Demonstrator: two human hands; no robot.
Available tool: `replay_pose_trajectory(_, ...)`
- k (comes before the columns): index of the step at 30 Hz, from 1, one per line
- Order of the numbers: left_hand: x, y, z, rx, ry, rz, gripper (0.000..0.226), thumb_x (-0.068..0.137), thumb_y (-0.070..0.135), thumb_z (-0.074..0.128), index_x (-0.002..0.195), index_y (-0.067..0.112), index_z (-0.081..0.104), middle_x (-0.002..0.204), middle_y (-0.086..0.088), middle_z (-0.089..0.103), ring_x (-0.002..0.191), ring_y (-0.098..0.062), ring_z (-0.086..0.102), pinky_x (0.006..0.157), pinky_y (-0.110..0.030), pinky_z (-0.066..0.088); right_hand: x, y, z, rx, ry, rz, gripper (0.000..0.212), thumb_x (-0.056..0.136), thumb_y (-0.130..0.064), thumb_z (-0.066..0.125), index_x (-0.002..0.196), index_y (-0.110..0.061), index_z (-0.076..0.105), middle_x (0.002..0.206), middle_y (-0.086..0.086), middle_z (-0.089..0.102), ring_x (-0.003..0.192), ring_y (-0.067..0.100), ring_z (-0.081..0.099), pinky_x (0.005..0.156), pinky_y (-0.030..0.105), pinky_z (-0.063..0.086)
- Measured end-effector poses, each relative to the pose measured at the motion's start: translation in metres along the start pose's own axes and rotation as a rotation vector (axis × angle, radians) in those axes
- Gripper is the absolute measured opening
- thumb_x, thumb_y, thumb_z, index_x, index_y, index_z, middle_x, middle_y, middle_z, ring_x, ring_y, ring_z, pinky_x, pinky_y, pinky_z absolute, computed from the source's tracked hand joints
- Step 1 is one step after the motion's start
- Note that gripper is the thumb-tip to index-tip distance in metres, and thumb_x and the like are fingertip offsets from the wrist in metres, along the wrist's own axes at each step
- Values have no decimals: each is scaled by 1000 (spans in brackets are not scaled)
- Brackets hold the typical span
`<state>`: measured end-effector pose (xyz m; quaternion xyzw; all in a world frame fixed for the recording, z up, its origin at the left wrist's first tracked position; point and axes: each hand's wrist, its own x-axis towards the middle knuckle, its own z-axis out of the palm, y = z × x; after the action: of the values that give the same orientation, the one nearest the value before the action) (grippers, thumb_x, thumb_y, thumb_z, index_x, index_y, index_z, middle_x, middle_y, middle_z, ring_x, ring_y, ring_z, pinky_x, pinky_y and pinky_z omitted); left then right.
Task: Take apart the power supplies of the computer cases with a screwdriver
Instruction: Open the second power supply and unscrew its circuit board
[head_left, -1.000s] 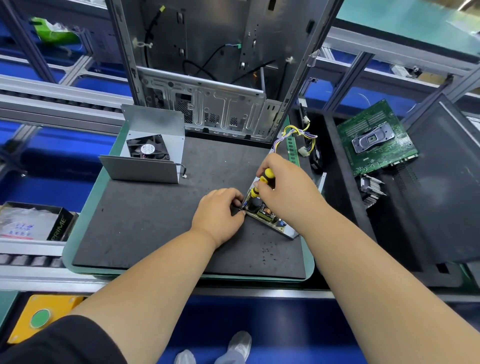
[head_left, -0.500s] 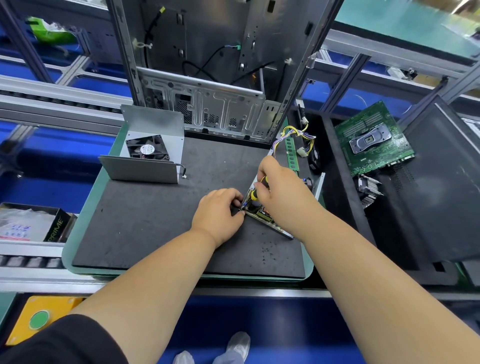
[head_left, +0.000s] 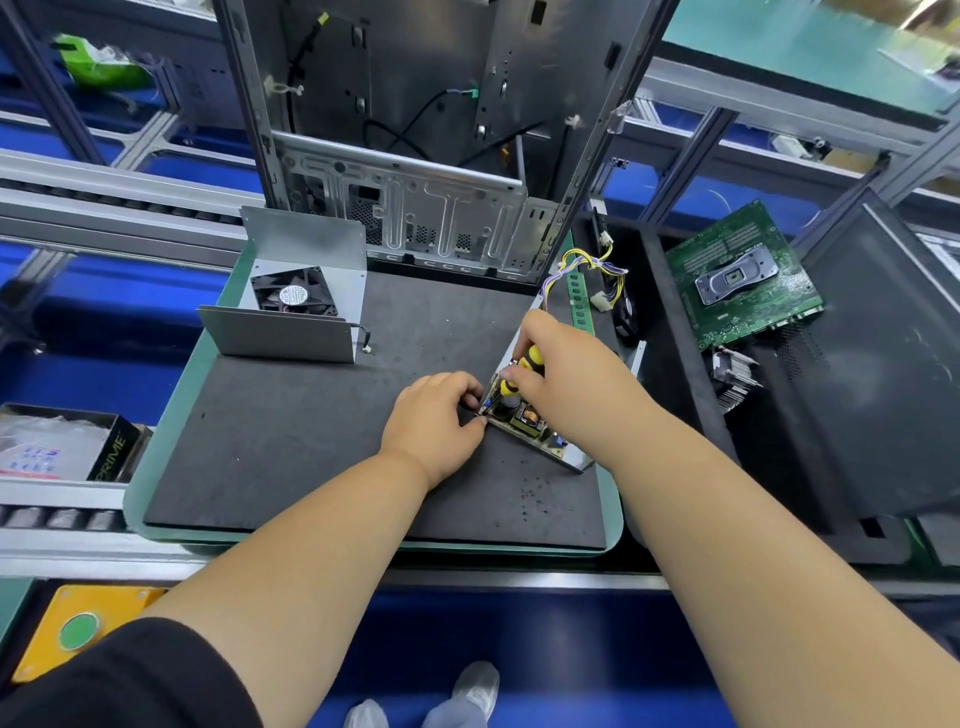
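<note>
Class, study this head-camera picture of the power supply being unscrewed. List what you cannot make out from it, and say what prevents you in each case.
- Screwdriver tip and the screw: head view, hidden behind the right hand and the board's parts.
- Left hand fingertips: curled under at the power supply board corner, out of sight.
- Far half of that board: covered by the right hand.
- Fan label text: too small.
- Computer case top: cut off by the upper edge.

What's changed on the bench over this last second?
Very little. The right hand shifted its fingers on the yellow and black screwdriver, whose handle was briefly hidden and shows again, tip down in the power supply. The left hand keeps gripping the supply's near corner. The fan cover, case and motherboard stayed put.
</note>
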<state>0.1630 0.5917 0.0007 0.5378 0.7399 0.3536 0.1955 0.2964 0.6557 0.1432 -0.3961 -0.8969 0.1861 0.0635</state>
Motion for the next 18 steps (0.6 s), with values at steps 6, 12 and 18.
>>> replay_pose_trajectory(6,-1,0,2,7,5,10,23,79,25,73,91,35,55,83,19,56,84,-10,48,84,-28,41,-8,1,1,36,-2,-70,11,90,-10,60,99,-17,62,89,-3,53,88,18,46,70,30,28)
replay_pose_trajectory(12,-2,0,2,4,4,1,25,79,25,72,90,37,53,82,19,55,84,-10,48,83,-28,41,-6,-1,6,-168,133,-84,29,102,-39,51,95,-14,39,72,-1,48,73,29,46,61,38,27)
replay_pose_trajectory(18,-1,0,1,-4,2,-4,27,79,24,72,89,38,51,84,19,57,84,-10,49,83,-28,42,-6,1,8,-15,94,2,15,94,-17,56,99,-17,42,81,-1,52,75,24,46,58,36,27)
